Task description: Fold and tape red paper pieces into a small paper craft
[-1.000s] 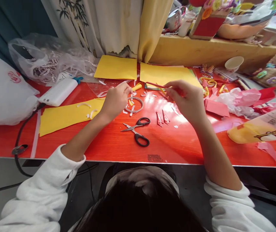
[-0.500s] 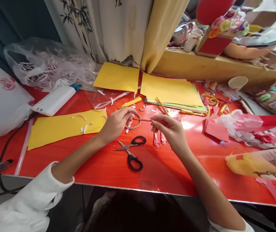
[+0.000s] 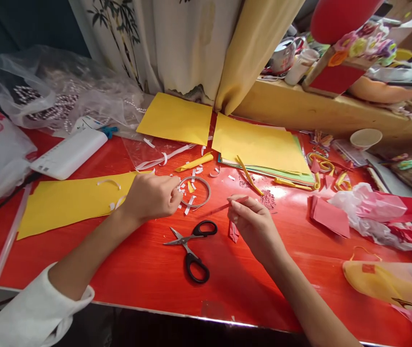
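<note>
My right hand pinches a thin red stick-like piece, blurred, pointing left over the table. My left hand is closed in a loose fist, apart from the red piece; its fingertips are turned away and any contents are hidden. Beside its fingers lies a thin pale ring, like a narrow tape roll, among white paper scraps. Scissors with black handles rest spread between my hands. A folded red paper piece is next to my right fingers.
Yellow sheets and a stacked pile of coloured paper lie at the back. Yellow paper is at left, by a white power strip-like box. Red paper squares and crumpled plastic sit at right.
My left hand has let go of the red piece's left end and moved left and down, its fingers curling. My right hand still pinches the piece, now lower and tilted. The view has shifted.
</note>
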Tool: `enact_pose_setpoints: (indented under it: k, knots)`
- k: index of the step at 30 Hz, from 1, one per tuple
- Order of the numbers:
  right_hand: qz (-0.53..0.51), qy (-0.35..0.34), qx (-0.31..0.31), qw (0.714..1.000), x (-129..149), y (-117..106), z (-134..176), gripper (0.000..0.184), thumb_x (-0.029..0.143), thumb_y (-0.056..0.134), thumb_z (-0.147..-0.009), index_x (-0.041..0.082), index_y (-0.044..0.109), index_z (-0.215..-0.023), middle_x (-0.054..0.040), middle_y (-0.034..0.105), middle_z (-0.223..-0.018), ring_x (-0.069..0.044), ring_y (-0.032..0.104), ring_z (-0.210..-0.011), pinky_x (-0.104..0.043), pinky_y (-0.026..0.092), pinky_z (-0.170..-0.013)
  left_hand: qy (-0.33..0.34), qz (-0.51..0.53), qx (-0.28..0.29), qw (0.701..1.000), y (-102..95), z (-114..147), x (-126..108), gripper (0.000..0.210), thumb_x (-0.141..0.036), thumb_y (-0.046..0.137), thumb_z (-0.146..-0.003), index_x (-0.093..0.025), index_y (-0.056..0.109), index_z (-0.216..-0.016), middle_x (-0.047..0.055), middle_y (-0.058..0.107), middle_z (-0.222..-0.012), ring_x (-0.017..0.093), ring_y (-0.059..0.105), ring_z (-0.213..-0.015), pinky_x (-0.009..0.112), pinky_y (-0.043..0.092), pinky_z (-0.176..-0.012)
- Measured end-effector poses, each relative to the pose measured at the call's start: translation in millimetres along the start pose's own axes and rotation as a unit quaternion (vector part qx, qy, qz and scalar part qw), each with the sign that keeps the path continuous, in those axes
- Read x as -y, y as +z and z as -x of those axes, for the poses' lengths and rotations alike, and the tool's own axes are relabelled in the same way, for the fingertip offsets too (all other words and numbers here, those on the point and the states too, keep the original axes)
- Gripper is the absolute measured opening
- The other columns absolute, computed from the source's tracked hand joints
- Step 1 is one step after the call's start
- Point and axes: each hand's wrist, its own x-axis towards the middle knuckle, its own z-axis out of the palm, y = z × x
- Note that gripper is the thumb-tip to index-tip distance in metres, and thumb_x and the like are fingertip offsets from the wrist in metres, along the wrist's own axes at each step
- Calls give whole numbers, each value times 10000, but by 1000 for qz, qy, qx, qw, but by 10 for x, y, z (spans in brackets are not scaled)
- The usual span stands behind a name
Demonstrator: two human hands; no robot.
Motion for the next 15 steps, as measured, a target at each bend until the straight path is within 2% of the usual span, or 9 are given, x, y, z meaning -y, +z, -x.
enact_pose_setpoints:
  k: [3, 5, 7, 9, 12, 13, 14, 15]
  knots:
    - [10, 22, 11, 1000, -106, 13, -44, 121, 355, 690, -745, 244, 714, -788, 13, 477, -633, -86, 419, -578, -220, 386, -556, -39, -24, -12, 999, 15, -4, 87, 127, -177, 461, -779, -187, 549, -688, -9, 513, -504, 129, 433, -478, 276, 313, -514]
    - [27, 12, 2, 1000, -136, -2, -87, 136, 373, 675, -753, 240, 702, -741, -9, 531, -732, -101, 460, -627, -235, 418, -599, -41, -24, -2, 999, 38, -2, 142, 132, -221, 471, -831, -174, 561, -747, 23, 577, -601, 158, 517, -585, 289, 380, -603]
    - [29, -11, -12, 999, -111, -45, -132, 147, 363, 664, -762, 228, 687, -708, -34, 583, -855, -127, 527, -731, -255, 454, -671, -45, -27, 22, 998, 69, 4, 165, 178, -251, 458, -870, -163, 560, -754, 50, 592, -656, 184, 532, -639, 313, 399, -658]
    - [17, -29, -9, 999, -45, -116, -169, 136, 351, 651, -773, 227, 683, -728, -39, 599, -786, -149, 565, -756, -282, 475, -715, -53, -10, 41, 998, 101, 14, 145, 196, -166, 401, -889, -138, 582, -819, 85, 603, -719, 213, 544, -724, 336, 408, -728]
    - [38, -63, -36, 997, 62, -245, -209, 128, 344, 630, -793, 235, 692, -817, -24, 591, -710, -134, 560, -672, -264, 469, -638, -36, 40, 33, 998, 133, 37, 63, 289, -62, 361, -873, -105, 561, -1076, 136, 621, -948, 234, 544, -910, 348, 402, -817]
    - [55, -73, -51, 995, 87, -285, -223, 141, 341, 622, -798, 235, 699, -852, -22, 583, -698, -133, 554, -663, -264, 467, -626, -25, 52, 28, 998, 136, 45, 34, 307, -43, 361, -863, -108, 557, -1091, 138, 616, -989, 231, 534, -945, 346, 400, -833]
    - [67, -74, -65, 993, 104, -323, -239, 155, 335, 613, -805, 238, 702, -886, -19, 577, -693, -132, 547, -655, -264, 463, -616, -10, 63, 26, 998, 135, 54, 8, 295, -27, 366, -849, -121, 578, -1031, 133, 617, -1006, 227, 529, -962, 343, 398, -833]
    - [73, -77, -80, 991, 114, -356, -255, 165, 325, 610, -806, 238, 705, -909, -14, 569, -685, -126, 535, -639, -260, 456, -601, 11, 74, 20, 997, 130, 62, -14, 268, -11, 374, -830, -140, 598, -903, 110, 629, -938, 214, 535, -911, 335, 398, -803]
